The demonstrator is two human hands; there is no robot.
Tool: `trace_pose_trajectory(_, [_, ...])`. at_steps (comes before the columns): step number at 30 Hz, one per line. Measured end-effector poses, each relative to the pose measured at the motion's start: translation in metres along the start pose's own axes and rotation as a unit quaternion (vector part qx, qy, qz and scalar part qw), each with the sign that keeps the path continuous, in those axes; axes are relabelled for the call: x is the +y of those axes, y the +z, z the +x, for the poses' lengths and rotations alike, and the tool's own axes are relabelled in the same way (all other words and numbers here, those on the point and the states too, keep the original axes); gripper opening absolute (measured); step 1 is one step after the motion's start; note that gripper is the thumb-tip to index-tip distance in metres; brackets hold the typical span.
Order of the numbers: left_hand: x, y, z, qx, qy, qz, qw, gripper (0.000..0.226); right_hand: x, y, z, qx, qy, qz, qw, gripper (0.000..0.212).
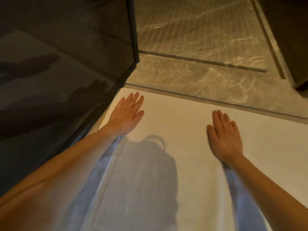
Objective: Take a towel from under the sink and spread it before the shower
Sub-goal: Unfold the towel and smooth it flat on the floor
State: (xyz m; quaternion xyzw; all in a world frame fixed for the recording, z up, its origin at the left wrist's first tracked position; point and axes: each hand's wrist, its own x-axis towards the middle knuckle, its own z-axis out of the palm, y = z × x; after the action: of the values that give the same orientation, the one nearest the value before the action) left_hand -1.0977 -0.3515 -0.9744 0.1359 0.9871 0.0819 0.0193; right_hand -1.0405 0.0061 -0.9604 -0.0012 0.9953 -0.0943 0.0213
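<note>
Head: towel (pixel 175 114) edge meets shower threshold (pixel 183 95).

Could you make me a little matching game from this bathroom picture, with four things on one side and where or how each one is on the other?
Things:
1. towel
2. left hand
3. dark glass panel
4. marble floor

Descriptions:
A. stands upright along the left of the scene
B. veined grey-brown stone, beyond the far edge of the cloth
C. white, spread flat on the floor
D. lies open, palm down, near the far left corner of the cloth

Pairs: 1-C, 2-D, 3-A, 4-B
</note>
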Motion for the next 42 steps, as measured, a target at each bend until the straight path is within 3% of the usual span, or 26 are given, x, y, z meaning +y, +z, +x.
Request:
trace_pose_trajectory(4, [0.001,-0.002,-0.001,-0.007,0.008,0.012,1.0,0.062,0.058,-0.012,-0.028,-0.003,0.08,-0.011,0.997,0.068])
trace_pose_trajectory(8, [0.015,-0.02,0.0,-0.061,-0.017,0.064,0.996,0.06,0.058,-0.022,-0.028,-0.031,0.092,-0.025,0.995,0.061])
trace_pose_trajectory(10, [0.034,-0.03,-0.009,-0.041,-0.021,0.047,0.998,0.059,0.043,-0.032,-0.029,-0.031,0.12,-0.018,0.992,0.06])
trace_pose_trajectory(12, [0.055,-0.036,-0.032,0.014,0.009,0.0,1.0,0.059,0.007,-0.036,-0.041,0.015,0.104,0.018,0.994,0.058])
trace_pose_trajectory(14, [0.071,-0.033,-0.068,0.043,0.052,0.006,0.998,0.059,-0.054,-0.026,-0.061,0.052,0.01,0.064,0.997,0.058])
trace_pose_trajectory(16, [0.078,-0.026,-0.095,0.025,0.065,0.033,0.997,0.06,-0.122,-0.007,-0.077,0.012,-0.066,0.09,0.994,0.059])
trace_pose_trajectory(20, [0.073,-0.005,-0.124,-0.039,0.033,0.066,0.997,0.063,-0.2,0.027,-0.083,-0.06,-0.078,0.063,0.993,0.057])
trace_pose_trajectory(24, [0.058,-0.001,-0.135,-0.039,0.037,0.025,0.998,0.057,-0.153,0.035,-0.1,-0.051,-0.071,0.029,0.996,0.06])
trace_pose_trajectory(33, [0.022,-0.004,-0.153,-0.041,-0.009,0.01,0.999,0.067,0.038,-0.007,-0.161,-0.023,0.101,0.008,0.995,0.068])
trace_pose_trajectory(38, [0.042,-0.026,-0.15,-0.082,-0.02,0.031,0.996,0.064,0.036,-0.017,-0.162,-0.023,0.118,0.012,0.993,0.06])
trace_pose_trajectory(40, [0.059,-0.037,-0.168,-0.029,0.038,0.031,0.998,0.067,0.01,-0.022,-0.166,0.01,0.126,0.033,0.991,0.062])
trace_pose_trajectory(42, [0.078,-0.04,-0.198,-0.013,0.096,0.024,0.995,0.064,-0.044,-0.02,-0.178,0.034,0.078,0.067,0.994,0.065])
